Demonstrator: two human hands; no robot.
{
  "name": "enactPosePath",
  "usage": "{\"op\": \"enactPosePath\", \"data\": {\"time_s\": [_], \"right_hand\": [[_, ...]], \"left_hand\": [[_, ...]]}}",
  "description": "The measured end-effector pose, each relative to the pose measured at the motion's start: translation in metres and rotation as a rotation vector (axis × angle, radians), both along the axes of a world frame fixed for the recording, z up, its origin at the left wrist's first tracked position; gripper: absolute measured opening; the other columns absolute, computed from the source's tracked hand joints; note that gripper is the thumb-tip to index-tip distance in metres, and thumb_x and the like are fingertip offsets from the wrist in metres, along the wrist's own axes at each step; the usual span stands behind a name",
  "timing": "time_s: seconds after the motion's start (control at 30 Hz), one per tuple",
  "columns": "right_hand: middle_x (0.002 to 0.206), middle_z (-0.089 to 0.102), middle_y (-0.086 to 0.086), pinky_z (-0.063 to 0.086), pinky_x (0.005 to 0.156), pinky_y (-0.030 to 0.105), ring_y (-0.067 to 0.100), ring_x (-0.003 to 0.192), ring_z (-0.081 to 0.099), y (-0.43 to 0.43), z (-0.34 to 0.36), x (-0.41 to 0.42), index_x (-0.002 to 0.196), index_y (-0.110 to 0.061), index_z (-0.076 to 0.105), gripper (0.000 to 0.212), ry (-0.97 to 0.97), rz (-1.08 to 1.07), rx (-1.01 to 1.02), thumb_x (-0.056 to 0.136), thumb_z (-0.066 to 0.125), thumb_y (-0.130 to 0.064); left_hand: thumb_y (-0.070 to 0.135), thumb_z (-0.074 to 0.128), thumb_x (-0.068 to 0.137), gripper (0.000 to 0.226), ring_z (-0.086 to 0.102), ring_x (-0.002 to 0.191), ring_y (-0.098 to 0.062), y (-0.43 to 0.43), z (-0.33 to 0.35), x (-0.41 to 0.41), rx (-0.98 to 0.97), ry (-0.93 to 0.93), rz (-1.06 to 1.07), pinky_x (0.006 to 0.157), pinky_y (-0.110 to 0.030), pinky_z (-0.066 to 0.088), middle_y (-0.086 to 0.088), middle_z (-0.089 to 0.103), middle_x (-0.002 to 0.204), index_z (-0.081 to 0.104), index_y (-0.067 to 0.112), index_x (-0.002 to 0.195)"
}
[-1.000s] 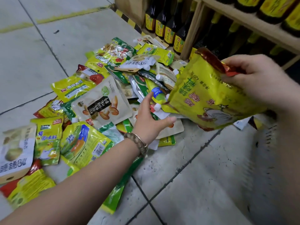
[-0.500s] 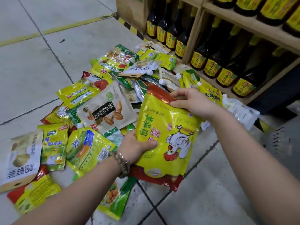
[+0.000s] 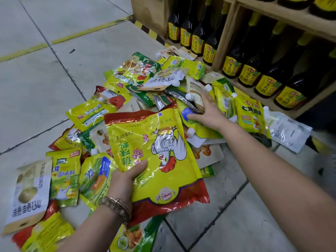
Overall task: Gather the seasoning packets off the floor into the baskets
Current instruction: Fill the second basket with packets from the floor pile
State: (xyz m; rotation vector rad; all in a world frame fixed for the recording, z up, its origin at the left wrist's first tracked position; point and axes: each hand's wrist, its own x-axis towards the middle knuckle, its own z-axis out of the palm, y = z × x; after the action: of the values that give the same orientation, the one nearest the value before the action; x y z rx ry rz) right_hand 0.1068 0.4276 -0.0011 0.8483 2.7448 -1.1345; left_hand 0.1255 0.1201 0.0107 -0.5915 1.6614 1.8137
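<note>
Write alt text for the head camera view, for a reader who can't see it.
A person's left hand grips a large yellow seasoning packet printed with a chicken, while the right hand reaches into a heap of packets on the tiled floor. Behind the heap, a wooden shelf holds dark bottles with yellow labels.

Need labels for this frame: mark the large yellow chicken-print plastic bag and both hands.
Large yellow chicken-print plastic bag [image 3: 169, 142], head view, white chicken drawing.
Left hand [image 3: 121, 182], head view, its back.
Right hand [image 3: 211, 111], head view, its back.
</note>
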Motion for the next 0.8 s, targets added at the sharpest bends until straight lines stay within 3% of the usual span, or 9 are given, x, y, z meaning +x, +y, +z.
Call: {"op": "enactPosePath", "data": {"time_s": [0.07, 0.13, 0.23, 0.3, 0.37, 0.43, 0.57, 0.73, 0.8], "right_hand": [[0.158, 0.019, 0.004, 0.031, 0.109, 0.041, 0.027, 0.141, 0.027, 0.004, -0.004, 0.001, 0.151, -0.027, 0.017, 0.075, 0.035, -0.008, 0.104, 0.090, 0.057, -0.046], [0.150, 0.038, 0.004, 0.037, 0.103, 0.035, 0.027, 0.133, 0.040, 0.005, -0.006, 0.008, 0.144, -0.023, 0.038, 0.051, 0.152, -0.095, 0.083, 0.096, 0.051, -0.034], [0.120, 0.064, 0.009, 0.039, 0.080, 0.025, 0.022, 0.108, 0.057, 0.004, 0.001, 0.024, 0.125, -0.009, 0.060, 0.032, 0.345, -0.247, -0.024, 0.097, 0.050, -0.020], [0.096, 0.065, 0.001, 0.035, 0.070, 0.021, 0.013, 0.090, 0.055, 0.001, 0.014, 0.036, 0.113, -0.006, 0.064, 0.024, 0.513, -0.371, -0.051, 0.097, 0.050, -0.016], [0.079, 0.056, -0.009, 0.036, 0.062, 0.020, 0.002, 0.072, 0.052, 0.001, 0.027, 0.049, 0.091, -0.015, 0.060, 0.014, 0.678, -0.572, -0.084, 0.098, 0.047, -0.015], [0.076, 0.055, -0.010, 0.040, 0.061, 0.014, -0.009, 0.062, 0.052, -0.001, 0.037, 0.060, 0.084, -0.018, 0.056, 0.018, 0.825, -0.793, -0.173, 0.098, 0.045, -0.011], [0.080, 0.057, -0.007, 0.040, 0.055, 0.004, -0.015, 0.054, 0.054, -0.025, 0.064, 0.086, 0.109, 0.003, 0.059, 0.020, 0.809, -1.127, -0.350, 0.098, 0.044, -0.004], [0.082, 0.066, -0.003, 0.056, 0.067, 0.028, 0.013, 0.074, 0.066, -0.056, 0.149, 0.131, 0.091, -0.013, 0.061, 0.019, 0.731, -1.385, -0.583, 0.098, 0.045, -0.006], [0.080, 0.067, -0.002, 0.057, 0.069, 0.032, 0.017, 0.075, 0.066, -0.065, 0.198, 0.156, 0.080, -0.017, 0.059, 0.025, 0.731, -1.441, -0.624, 0.098, 0.045, -0.007]], "left_hand": [[0.036, 0.094, 0.025, 0.133, 0.066, 0.092, -0.037, 0.006, 0.008, 0.002, 0.004, -0.005, -0.031, 0.077, -0.051, 0.055, -0.019, 0.061, 0.119, 0.035, 0.003, 0.139], [0.019, 0.090, 0.044, 0.109, 0.067, 0.088, -0.035, 0.011, 0.011, 0.005, -0.007, 0.017, -0.043, 0.075, -0.047, 0.055, -0.018, 0.063, 0.114, 0.036, 0.000, 0.136], [0.020, 0.089, 0.037, 0.101, 0.070, 0.082, -0.036, 0.019, 0.006, 0.003, 0.012, 0.028, -0.088, 0.069, -0.047, 0.057, -0.017, 0.068, 0.105, 0.048, 0.002, 0.128], [0.018, 0.086, 0.040, 0.085, 0.070, 0.080, -0.036, 0.024, 0.000, 0.002, 0.018, 0.055, -0.098, 0.071, -0.049, 0.056, -0.017, 0.069, 0.103, 0.055, 0.006, 0.119], [0.009, 0.084, 0.044, 0.073, 0.070, 0.078, -0.033, 0.030, -0.002, 0.003, 0.035, 0.051, -0.100, 0.070, -0.045, 0.056, -0.017, 0.070, 0.101, 0.060, 0.007, 0.113], [0.014, 0.085, 0.044, 0.083, 0.070, 0.082, -0.032, 0.034, -0.003, 0.005, 0.028, 0.025, -0.062, 0.070, -0.044, 0.056, -0.016, 0.069, 0.105, 0.056, 0.005, 0.121], [0.050, 0.093, 0.023, 0.123, 0.064, 0.103, -0.034, 0.028, 0.015, 0.016, -0.035, -0.082, -0.018, 0.088, -0.052, 0.050, -0.009, 0.063, 0.122, 0.049, 0.014, 0.133], [0.057, 0.090, 0.021, 0.137, 0.060, 0.111, -0.032, 0.027, 0.111, 0.040, -0.195, -0.054, -0.058, 0.094, -0.052, 0.046, -0.009, 0.057, 0.130, 0.039, 0.009, 0.140], [0.061, 0.088, 0.023, 0.141, 0.054, 0.118, -0.031, 0.035, 0.172, 0.059, -0.255, -0.035, -0.132, 0.099, -0.053, 0.042, -0.008, 0.050, 0.137, 0.032, 0.012, 0.143]]}}
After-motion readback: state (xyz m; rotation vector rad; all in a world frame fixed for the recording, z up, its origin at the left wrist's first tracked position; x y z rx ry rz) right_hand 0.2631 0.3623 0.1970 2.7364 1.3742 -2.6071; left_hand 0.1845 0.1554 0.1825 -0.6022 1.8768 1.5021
